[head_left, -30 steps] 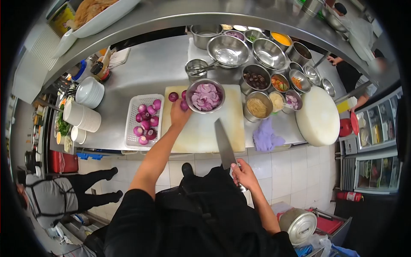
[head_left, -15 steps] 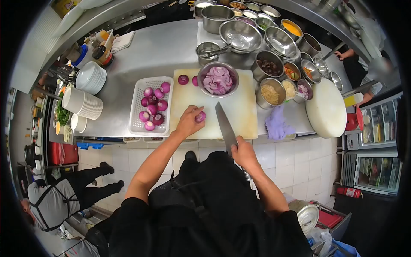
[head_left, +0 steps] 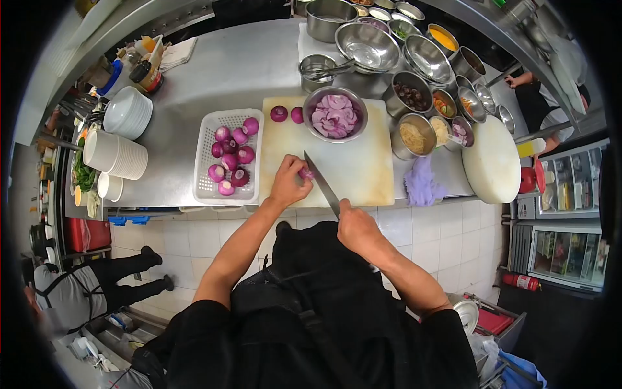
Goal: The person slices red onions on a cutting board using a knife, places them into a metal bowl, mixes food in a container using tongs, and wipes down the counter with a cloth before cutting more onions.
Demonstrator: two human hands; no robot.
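Note:
My left hand (head_left: 289, 182) is closed on a red onion (head_left: 306, 174) on the white cutting board (head_left: 369, 175); fingers cover much of it. In my right hand (head_left: 357, 227) is the handle of a kitchen knife (head_left: 322, 183). Its blade slants up and left, with the front part right against the onion; I cannot tell whether it has cut in. Beyond my hands, a steel bowl (head_left: 365, 123) of sliced onion sits on the board. Two peeled onions (head_left: 278, 113) lie left of that bowl. A white basket (head_left: 202, 175) of several onions stands left of the board.
Steel bowls (head_left: 368, 45) and pots of ingredients crowd the back right. A purple cloth (head_left: 423, 183) and a thick round white block (head_left: 490, 161) lie to the right. Stacked white bowls (head_left: 116, 155) stand at left. One person (head_left: 78, 288) is at lower left, another at far right.
The knife has swung left, its blade going from beside the onion to against it. My right hand has moved slightly left. My left hand keeps its hold on the onion.

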